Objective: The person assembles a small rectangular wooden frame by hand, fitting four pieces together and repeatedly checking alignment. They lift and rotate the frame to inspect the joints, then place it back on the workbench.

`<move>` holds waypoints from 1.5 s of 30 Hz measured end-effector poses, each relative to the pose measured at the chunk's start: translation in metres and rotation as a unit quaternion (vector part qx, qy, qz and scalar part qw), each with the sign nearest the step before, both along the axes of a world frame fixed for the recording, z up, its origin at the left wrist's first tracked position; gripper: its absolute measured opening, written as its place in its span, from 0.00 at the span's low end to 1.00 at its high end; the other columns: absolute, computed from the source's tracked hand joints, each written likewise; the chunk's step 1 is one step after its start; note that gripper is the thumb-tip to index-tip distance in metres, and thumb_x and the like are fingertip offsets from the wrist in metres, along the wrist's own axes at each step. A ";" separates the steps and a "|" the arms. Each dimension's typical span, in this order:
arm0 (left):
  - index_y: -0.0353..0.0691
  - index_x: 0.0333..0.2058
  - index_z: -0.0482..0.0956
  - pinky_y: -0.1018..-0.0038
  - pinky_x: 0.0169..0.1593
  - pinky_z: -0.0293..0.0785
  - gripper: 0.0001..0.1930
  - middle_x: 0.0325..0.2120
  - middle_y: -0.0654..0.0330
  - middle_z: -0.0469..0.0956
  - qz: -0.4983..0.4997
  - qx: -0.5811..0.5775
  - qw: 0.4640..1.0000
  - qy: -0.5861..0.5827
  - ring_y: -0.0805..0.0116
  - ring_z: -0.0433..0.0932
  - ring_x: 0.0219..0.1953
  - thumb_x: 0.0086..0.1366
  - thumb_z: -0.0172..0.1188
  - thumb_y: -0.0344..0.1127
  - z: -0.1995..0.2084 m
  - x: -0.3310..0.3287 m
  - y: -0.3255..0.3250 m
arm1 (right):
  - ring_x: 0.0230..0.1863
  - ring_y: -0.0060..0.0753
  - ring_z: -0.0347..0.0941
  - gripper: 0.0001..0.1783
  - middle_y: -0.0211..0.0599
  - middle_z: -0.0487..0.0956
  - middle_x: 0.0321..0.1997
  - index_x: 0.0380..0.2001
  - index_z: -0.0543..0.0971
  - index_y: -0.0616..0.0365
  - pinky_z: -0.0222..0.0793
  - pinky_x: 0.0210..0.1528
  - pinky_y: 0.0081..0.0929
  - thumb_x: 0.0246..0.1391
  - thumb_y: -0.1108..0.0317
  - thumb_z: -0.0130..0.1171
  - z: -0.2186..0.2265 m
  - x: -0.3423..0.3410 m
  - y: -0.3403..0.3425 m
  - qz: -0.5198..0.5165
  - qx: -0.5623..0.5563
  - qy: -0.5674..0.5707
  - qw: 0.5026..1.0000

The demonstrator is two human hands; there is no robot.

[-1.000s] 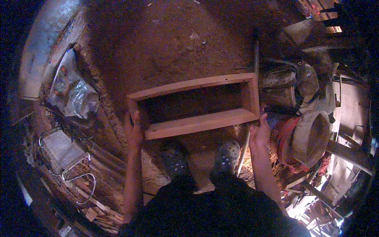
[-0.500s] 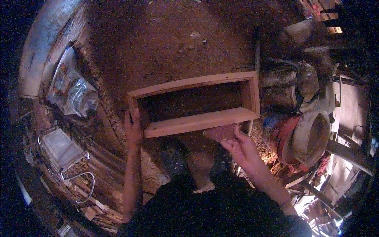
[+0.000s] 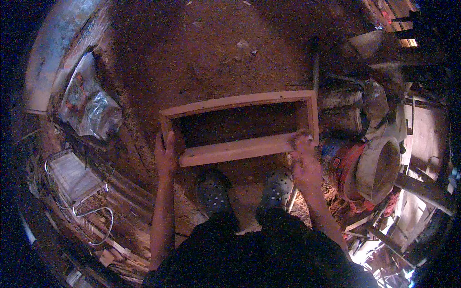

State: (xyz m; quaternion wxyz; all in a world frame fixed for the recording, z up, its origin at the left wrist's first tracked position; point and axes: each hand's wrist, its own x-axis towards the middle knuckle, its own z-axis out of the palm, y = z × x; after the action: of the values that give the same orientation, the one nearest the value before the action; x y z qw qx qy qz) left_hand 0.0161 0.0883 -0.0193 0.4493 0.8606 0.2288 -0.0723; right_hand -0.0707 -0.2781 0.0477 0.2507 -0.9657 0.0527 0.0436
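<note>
A shallow rectangular wooden frame (image 3: 240,150) of pale boards is held in front of my legs, its inside dark. My left hand (image 3: 166,152) grips its left end, the thumb and fingers on either side of the board. At the near right corner is my right hand (image 3: 304,154), blurred by motion, with its fingers curled in against the wood. Whatever it holds is hidden in the blur. Small dark spots, perhaps nail holes, show along the frame's edges.
Below the frame are my perforated clogs (image 3: 213,192) on a brown dirt floor (image 3: 230,57). To the right lie a red bucket (image 3: 345,165), a round pale container (image 3: 379,169) and scrap wood. A crumpled clear plastic sheet (image 3: 98,113) and a metal-framed panel (image 3: 74,175) lie left.
My right hand has moved up from below the frame to its near right corner. The thin reddish sheet it pinched no longer shows. The frame has shifted slightly right.
</note>
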 end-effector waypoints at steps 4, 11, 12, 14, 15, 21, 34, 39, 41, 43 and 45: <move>0.23 0.63 0.65 0.61 0.61 0.68 0.44 0.56 0.39 0.74 0.001 -0.024 0.999 0.035 0.49 0.74 0.57 0.67 0.55 0.64 -0.023 -0.007 0.015 | 0.77 0.58 0.47 0.31 0.53 0.61 0.73 0.66 0.66 0.64 0.43 0.77 0.52 0.62 0.66 0.55 -0.032 -0.004 0.026 0.170 -0.057 0.040 0.983; 0.24 0.65 0.62 0.61 0.63 0.67 0.44 0.59 0.39 0.72 0.024 -0.019 0.999 0.041 0.47 0.72 0.60 0.68 0.55 0.63 -0.023 -0.007 0.014 | 0.77 0.55 0.48 0.35 0.49 0.60 0.75 0.67 0.64 0.62 0.41 0.77 0.54 0.56 0.67 0.56 -0.051 -0.002 0.079 0.317 0.009 0.003 0.948; 0.24 0.65 0.62 0.61 0.64 0.66 0.44 0.59 0.38 0.71 0.023 -0.023 0.998 0.047 0.47 0.72 0.61 0.68 0.55 0.62 -0.022 -0.006 0.015 | 0.77 0.55 0.48 0.36 0.50 0.60 0.75 0.68 0.64 0.62 0.41 0.78 0.53 0.55 0.67 0.55 -0.053 -0.006 0.072 0.309 0.001 0.017 0.951; 0.24 0.65 0.61 0.60 0.64 0.65 0.45 0.60 0.38 0.70 0.005 -0.024 0.999 0.046 0.47 0.71 0.62 0.68 0.55 0.62 -0.023 -0.006 0.020 | 0.78 0.55 0.47 0.36 0.51 0.59 0.75 0.68 0.63 0.62 0.40 0.78 0.53 0.55 0.69 0.54 -0.055 -0.019 0.051 0.272 -0.021 0.000 0.962; 0.24 0.65 0.61 0.60 0.65 0.65 0.45 0.61 0.37 0.70 -0.008 -0.022 0.999 0.038 0.46 0.70 0.62 0.68 0.55 0.62 -0.026 -0.008 0.022 | 0.78 0.56 0.46 0.36 0.51 0.59 0.75 0.69 0.63 0.62 0.39 0.78 0.54 0.55 0.70 0.53 -0.055 -0.025 0.035 0.246 -0.037 -0.030 0.968; 0.26 0.66 0.61 0.59 0.66 0.62 0.45 0.63 0.38 0.67 0.018 0.014 0.999 0.032 0.46 0.67 0.65 0.68 0.55 0.63 -0.055 -0.014 0.028 | 0.78 0.59 0.43 0.34 0.54 0.57 0.75 0.70 0.60 0.64 0.31 0.78 0.56 0.60 0.69 0.47 -0.052 -0.043 -0.027 -0.016 -0.102 0.050 0.993; 0.29 0.65 0.64 0.61 0.62 0.66 0.40 0.58 0.42 0.73 -0.008 -0.032 0.999 0.009 0.51 0.72 0.59 0.69 0.55 0.60 -0.021 -0.007 0.020 | 0.77 0.55 0.50 0.25 0.54 0.63 0.72 0.67 0.65 0.65 0.38 0.78 0.47 0.72 0.65 0.40 -0.057 0.010 -0.035 -0.131 -0.026 -0.060 0.989; 0.30 0.65 0.64 0.61 0.64 0.65 0.39 0.59 0.40 0.72 -0.049 0.004 0.998 -0.033 0.48 0.71 0.61 0.69 0.55 0.59 -0.001 0.004 0.011 | 0.76 0.56 0.50 0.26 0.53 0.63 0.72 0.68 0.64 0.62 0.39 0.78 0.46 0.71 0.64 0.41 -0.061 0.042 -0.042 -0.111 -0.041 -0.065 0.991; 0.31 0.65 0.63 0.60 0.65 0.64 0.39 0.60 0.40 0.71 -0.068 0.028 0.996 -0.048 0.48 0.70 0.62 0.69 0.55 0.59 0.017 0.012 0.006 | 0.76 0.55 0.51 0.26 0.53 0.63 0.72 0.68 0.64 0.61 0.39 0.78 0.45 0.71 0.63 0.42 -0.066 0.061 -0.044 -0.078 -0.046 -0.094 0.991; 0.32 0.65 0.64 0.60 0.66 0.62 0.38 0.60 0.40 0.71 -0.082 0.061 0.993 -0.062 0.47 0.69 0.63 0.70 0.55 0.58 0.030 0.024 0.001 | 0.75 0.56 0.53 0.25 0.53 0.64 0.71 0.67 0.66 0.59 0.40 0.78 0.44 0.71 0.62 0.42 -0.070 0.083 -0.047 -0.079 -0.061 -0.096 0.990; 0.33 0.65 0.65 0.59 0.67 0.62 0.36 0.60 0.41 0.71 -0.098 0.102 0.987 -0.081 0.46 0.68 0.63 0.70 0.55 0.57 0.033 0.039 -0.003 | 0.75 0.56 0.54 0.25 0.53 0.65 0.70 0.67 0.68 0.58 0.41 0.78 0.44 0.71 0.62 0.43 -0.068 0.093 -0.048 -0.080 -0.073 -0.084 0.991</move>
State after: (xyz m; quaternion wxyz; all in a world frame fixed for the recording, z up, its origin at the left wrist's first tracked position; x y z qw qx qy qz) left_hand 0.0556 0.0851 0.0137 0.3666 0.9233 0.1126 -0.0221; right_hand 0.0220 -0.3261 -0.0201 0.1856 -0.9743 0.1119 -0.0614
